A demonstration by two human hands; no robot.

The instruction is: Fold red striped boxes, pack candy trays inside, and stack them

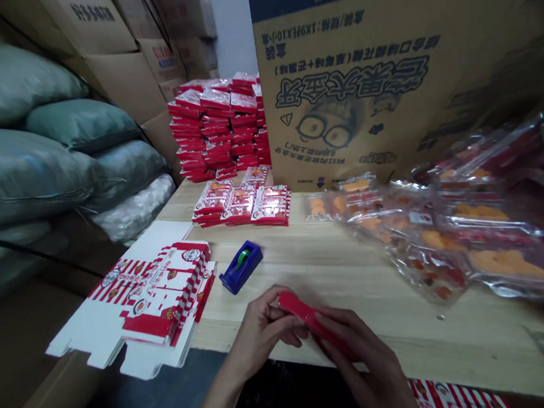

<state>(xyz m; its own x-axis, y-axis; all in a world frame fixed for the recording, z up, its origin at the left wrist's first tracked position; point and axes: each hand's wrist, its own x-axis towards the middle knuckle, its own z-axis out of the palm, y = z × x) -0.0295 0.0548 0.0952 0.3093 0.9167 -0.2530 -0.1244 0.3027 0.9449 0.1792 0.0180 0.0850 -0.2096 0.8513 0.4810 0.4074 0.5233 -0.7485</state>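
Both hands were at the near edge of the wooden table, closed on the same red packet. It was a narrow, flat thing held on a slant just nearer than the blue tape dispenser and a little to its right. The left hand had its fingers curled round the packet's upper end, with the thumb pressed on top. The right hand gripped the lower end, so most of that half was hidden under its fingers. The packet ran between the two hands, touching both and lifted off the wood. I could not tell what was printed on it. Left of the tape dispenser lay a pile of flattened red-and-white cartons, which hung over the table's edge. Beyond the dispenser sat a low row of small red packs, and further back a tall stack of the same packs. To the dispenser's right, well apart from it, was a heap of clear bags with orange pieces inside. Behind those stood a big cardboard box. Far to the dispenser's left, off the table, grey-green sacks were piled up.
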